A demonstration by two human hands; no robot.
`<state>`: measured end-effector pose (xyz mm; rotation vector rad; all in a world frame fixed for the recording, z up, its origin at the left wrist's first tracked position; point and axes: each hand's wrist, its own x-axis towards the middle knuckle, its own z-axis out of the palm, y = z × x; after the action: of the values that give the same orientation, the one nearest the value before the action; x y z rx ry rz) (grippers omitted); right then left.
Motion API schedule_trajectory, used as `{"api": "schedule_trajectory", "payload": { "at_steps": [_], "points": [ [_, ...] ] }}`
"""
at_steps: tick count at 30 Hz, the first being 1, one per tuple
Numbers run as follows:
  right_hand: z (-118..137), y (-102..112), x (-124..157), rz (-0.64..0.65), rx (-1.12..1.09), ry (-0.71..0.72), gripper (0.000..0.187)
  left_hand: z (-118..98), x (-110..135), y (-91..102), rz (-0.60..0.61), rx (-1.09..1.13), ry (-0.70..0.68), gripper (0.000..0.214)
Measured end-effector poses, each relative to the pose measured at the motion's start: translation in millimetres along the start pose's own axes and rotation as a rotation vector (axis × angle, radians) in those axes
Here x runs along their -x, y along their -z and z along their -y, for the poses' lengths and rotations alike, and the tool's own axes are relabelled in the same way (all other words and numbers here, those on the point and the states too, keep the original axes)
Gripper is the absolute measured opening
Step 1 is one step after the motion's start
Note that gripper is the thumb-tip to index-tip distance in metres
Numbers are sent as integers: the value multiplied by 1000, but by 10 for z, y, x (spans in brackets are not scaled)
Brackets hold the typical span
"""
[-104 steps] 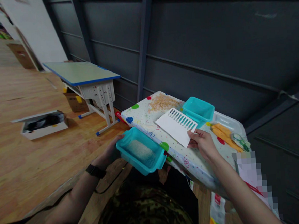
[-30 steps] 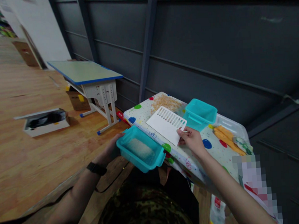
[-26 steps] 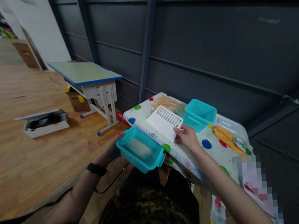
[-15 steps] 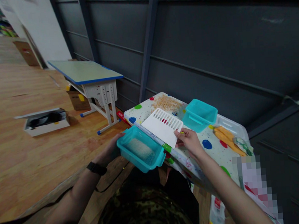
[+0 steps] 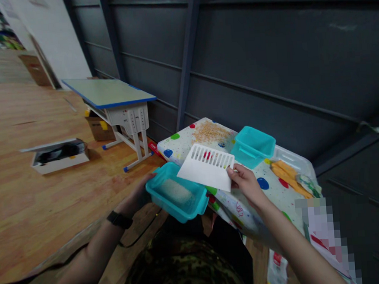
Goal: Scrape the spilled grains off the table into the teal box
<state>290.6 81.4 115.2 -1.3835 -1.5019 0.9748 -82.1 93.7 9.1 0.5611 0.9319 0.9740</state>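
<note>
My left hand [image 5: 144,190] grips the left end of a teal plastic container [image 5: 178,211], held off the table's near edge. White grains [image 5: 177,192], like rice, lie in its bottom. Between the thumb and fingers of my right hand [image 5: 242,178] is the right edge of a white slotted plastic sheet [image 5: 204,173]. It is tilted, its slots towards the wall and its plain edge over the container's right rim. Tan grains [image 5: 211,132] are spread at the table's far end. A second teal container [image 5: 253,144] stands just beyond the sheet.
A spotted cloth covers the table [image 5: 279,196]. At its right lie an orange cloth [image 5: 287,176] and a clear plastic tray [image 5: 294,161]. A dark panelled wall [image 5: 268,67] runs behind. On the left are a school desk [image 5: 108,91] and an open white box [image 5: 60,157].
My right hand has lifted and tilted the slotted sheet off the tabletop, bringing it nearer to me. The held container has shifted slightly left and down.
</note>
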Motion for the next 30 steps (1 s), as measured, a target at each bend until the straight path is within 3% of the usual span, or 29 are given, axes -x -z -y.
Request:
{"api": "schedule_trajectory", "payload": {
  "at_steps": [4,8,11,14,17,19,21,23,26,30],
  "points": [
    [24,184,136,-85,175,166,59,112,251,171,-91,-21,-50,34],
    [26,293,287,-138,244,189,66,151,561,268,-213,-16,-109,35],
    [-40,343,351,-266,280,150,73,107,712,206,-268,-72,-113,36],
    [-107,409,389,-418,290,128,75,34,787,73,-250,-165,-140,43],
    [-93,524,420,-532,297,154,70,-41,812,-55,-208,-156,-171,43],
    [-37,629,419,-589,319,197,60,-88,821,-127,-233,-81,-166,32],
    [33,747,376,-582,338,206,53,-131,836,-187,-297,7,-144,18],
    [93,864,281,-521,363,174,61,-170,858,-233,-322,62,-125,13],
    [128,1002,68,-442,455,139,67,-241,899,-305,-274,82,-171,18],
    [93,1063,-205,-304,529,123,58,-385,940,-511,-294,86,-207,32]
  ]
}}
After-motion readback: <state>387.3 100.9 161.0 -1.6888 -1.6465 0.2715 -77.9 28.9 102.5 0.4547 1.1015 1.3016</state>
